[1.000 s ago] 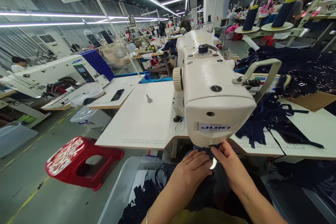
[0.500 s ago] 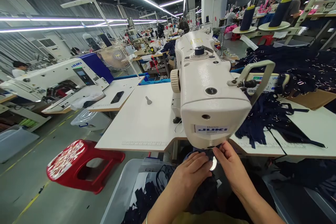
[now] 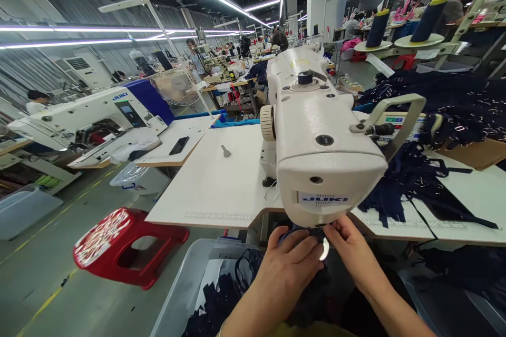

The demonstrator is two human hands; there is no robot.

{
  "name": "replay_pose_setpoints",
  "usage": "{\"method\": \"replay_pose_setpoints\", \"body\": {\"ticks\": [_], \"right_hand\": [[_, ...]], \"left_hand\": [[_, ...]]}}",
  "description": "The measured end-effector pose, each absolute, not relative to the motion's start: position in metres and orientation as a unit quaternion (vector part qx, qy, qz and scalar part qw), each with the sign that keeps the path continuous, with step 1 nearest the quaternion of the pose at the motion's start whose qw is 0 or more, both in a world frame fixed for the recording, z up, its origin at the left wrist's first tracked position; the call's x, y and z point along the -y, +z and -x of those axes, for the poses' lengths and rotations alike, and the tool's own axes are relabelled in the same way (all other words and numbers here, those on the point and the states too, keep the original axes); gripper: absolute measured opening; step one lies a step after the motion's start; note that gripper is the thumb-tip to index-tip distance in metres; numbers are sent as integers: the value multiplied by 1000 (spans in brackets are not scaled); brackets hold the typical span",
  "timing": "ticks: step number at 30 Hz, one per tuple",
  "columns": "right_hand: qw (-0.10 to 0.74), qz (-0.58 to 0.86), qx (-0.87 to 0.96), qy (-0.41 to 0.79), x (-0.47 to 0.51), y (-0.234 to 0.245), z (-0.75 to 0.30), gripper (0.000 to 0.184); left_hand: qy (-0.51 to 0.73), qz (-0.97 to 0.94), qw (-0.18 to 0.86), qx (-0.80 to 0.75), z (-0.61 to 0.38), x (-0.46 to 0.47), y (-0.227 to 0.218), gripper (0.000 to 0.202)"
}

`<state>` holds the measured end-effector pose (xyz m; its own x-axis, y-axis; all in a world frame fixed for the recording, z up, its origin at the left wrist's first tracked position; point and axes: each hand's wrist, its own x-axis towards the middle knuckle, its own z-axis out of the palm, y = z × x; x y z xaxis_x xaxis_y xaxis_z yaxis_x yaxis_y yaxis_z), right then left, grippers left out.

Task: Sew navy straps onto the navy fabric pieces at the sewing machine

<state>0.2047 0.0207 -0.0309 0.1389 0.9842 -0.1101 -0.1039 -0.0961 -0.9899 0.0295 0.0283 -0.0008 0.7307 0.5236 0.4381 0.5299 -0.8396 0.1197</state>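
Guiding dark cloth [image 3: 315,233] under the front of the sewing machine [image 3: 328,163] appears to be the step in hand; the needle area is hidden from view. The cloth lies below the machine head, between both hands. The left hand [image 3: 288,268] rests over it, fingers bent, the outermost finger apart from the rest; whether it grips cannot be told. The right hand [image 3: 351,247] brings thumb and forefinger together, pinching the cloth edge as far as can be seen. The next move likely calls for flat cloth, correct alignment and fingertips clear of the needle area.

Surface [image 3: 221,189], left of machine: white, with a printed ruler along the front edge and a small metal piece [image 3: 225,151] farther back. Right of machine: a heap of navy straps [image 3: 391,179]. Below, left: a clear bin [image 3: 174,289] containing dark pieces.

Room: a red stool [image 3: 130,247] stands on the floor beyond the bin. A phone [image 3: 179,146] lies on the adjoining surface, near a second machine [image 3: 89,113] and a fan [image 3: 176,87]. Strip lights run overhead.
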Motion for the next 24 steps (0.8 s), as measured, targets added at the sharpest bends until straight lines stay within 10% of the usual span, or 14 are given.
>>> {"method": "replay_pose_setpoints", "body": {"ticks": [24], "right_hand": [[468, 595, 537, 373, -57, -33, -224, 16]], "left_hand": [[-246, 895, 85, 362, -46, -12, -17, 29]]}}
